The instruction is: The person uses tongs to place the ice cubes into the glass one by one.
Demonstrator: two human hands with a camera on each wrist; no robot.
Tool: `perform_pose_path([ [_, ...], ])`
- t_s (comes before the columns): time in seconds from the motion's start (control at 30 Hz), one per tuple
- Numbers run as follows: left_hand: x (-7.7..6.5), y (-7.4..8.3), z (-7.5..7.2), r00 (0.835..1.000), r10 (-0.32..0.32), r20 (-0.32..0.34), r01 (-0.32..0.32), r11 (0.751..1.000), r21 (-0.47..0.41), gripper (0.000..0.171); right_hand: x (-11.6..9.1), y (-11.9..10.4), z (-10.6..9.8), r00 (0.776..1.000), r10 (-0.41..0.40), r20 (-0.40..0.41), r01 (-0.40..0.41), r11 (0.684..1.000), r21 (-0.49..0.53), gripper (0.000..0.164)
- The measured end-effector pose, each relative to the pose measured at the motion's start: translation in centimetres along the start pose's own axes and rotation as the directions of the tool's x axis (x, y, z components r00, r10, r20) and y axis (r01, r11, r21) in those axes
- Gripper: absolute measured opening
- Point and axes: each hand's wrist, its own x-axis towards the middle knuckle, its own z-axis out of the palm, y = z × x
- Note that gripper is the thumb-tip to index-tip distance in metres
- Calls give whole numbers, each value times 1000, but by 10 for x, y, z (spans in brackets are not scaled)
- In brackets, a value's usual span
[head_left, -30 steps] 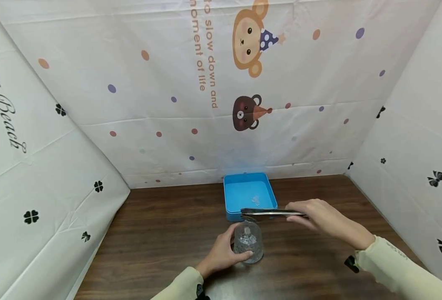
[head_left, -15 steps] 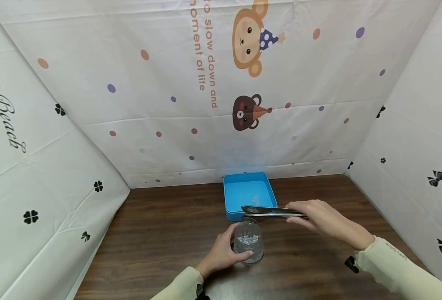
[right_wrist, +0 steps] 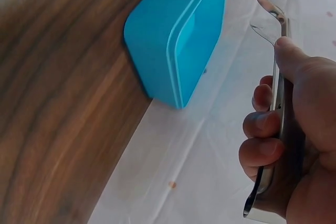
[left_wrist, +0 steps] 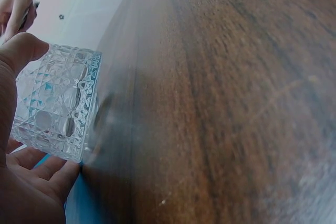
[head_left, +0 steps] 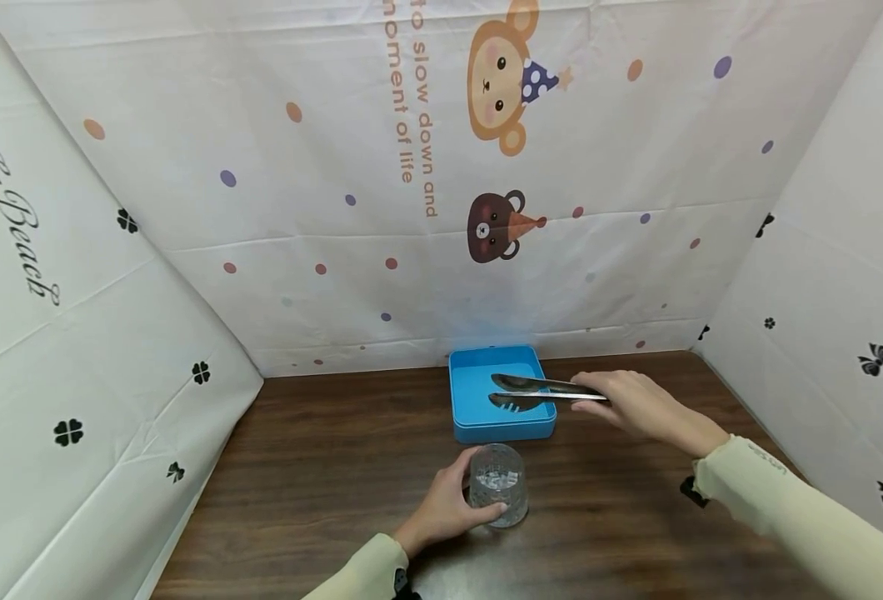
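My left hand [head_left: 445, 504] grips a clear cut-glass tumbler [head_left: 499, 487] upright on the table, with thumb and fingers around its sides. Its faceted wall and thick base show in the left wrist view, where the glass [left_wrist: 58, 98] lies sideways in the picture. Something clear seems to sit inside; its kind is hard to tell. Metal tongs [head_left: 546, 395] are held in my right hand [head_left: 640, 410], over the blue box [head_left: 505, 432]. The tongs' ends stand apart, one of them pronged, with nothing visible between them. In the right wrist view, my fingers [right_wrist: 261, 124] curl around the tongs' arms.
The open blue box stands at the back of the dark wooden table [head_left: 351, 450], beyond the glass and near the patterned back cloth [head_left: 321, 317]. White printed cloths also hang at the left [head_left: 112, 400] and right [head_left: 824, 333].
My right hand has carried the tongs up and away from above the glass to over the box, and their ends have spread. My left hand keeps holding the glass in place.
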Motion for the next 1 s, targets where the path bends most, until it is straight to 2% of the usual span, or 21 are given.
perform_pose_path([
  [0.17,0,-1,1,1000,5,5,-5,1000,1,76,14,15,3,999,38,26,-37,999,-20,44],
  [0.5,1,-1,1,1000,0,9,1,1000,-14,75,34,41,12,992,96,86,-97,995,14,43],
  [0.73,0,1,1,1000,-1,11,1,1000,-1,75,42,51,16,990,85,108,-87,996,10,40],
  [0.87,0,2,0,1000,0,8,0,1000,-2,75,46,51,17,987,89,132,-92,996,9,36],
  [1.0,0,1,-1,1000,4,1,-4,1000,-2,75,51,47,19,980,100,173,-103,995,10,23],
])
